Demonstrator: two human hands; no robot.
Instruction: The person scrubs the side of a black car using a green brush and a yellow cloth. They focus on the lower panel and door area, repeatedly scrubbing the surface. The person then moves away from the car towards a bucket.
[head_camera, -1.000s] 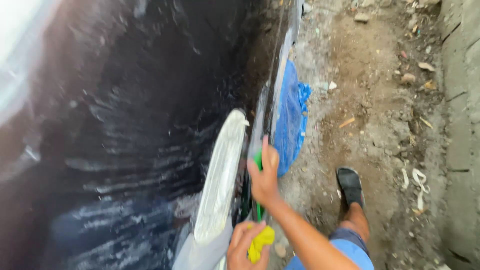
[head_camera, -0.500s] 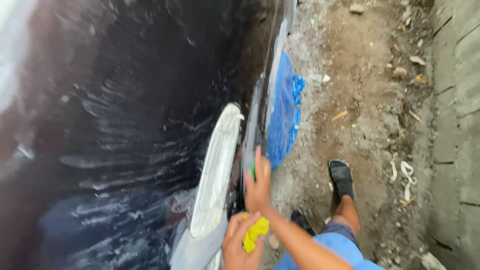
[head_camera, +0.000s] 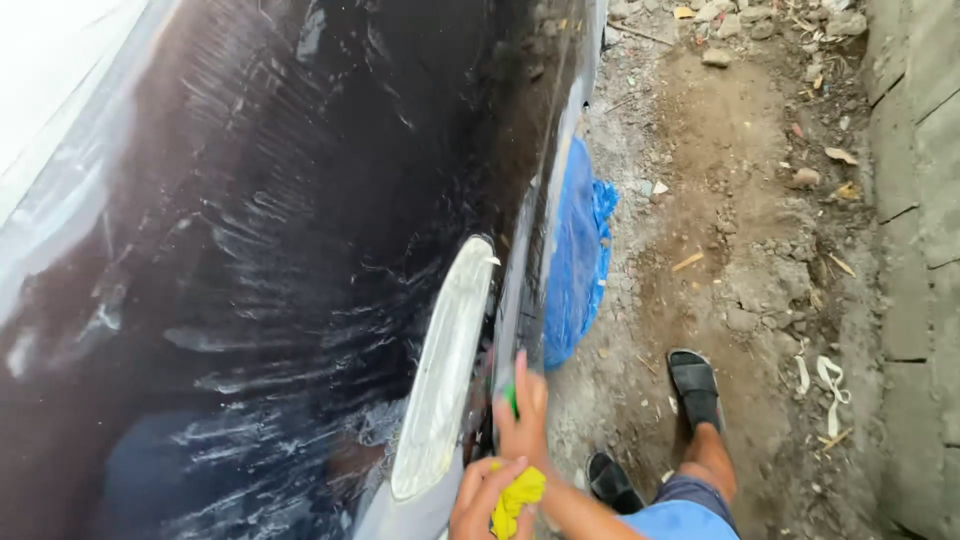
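The right hand (head_camera: 522, 415) lies flat, fingers stretched upward, against the front edge of a black car (head_camera: 250, 250), just right of its headlight (head_camera: 445, 370). Something green (head_camera: 511, 400) peeks out from under the fingers; it may be a sponge or a scrubber, but too little of it shows to tell. The left hand (head_camera: 483, 495) is just below the right one, at the bottom edge of the view, its fingers curled tight around a crumpled yellow cloth (head_camera: 517, 497). The cloth touches the right wrist.

To the left of both hands, the car's bonnet is streaked with wet swirls. Above the right hand, a blue plastic sheet (head_camera: 575, 260) hangs beside the car. To the right of the hands, the person's feet in black sandals (head_camera: 694, 385) stand on bare dirt ground (head_camera: 740, 200) strewn with small stones and scraps.
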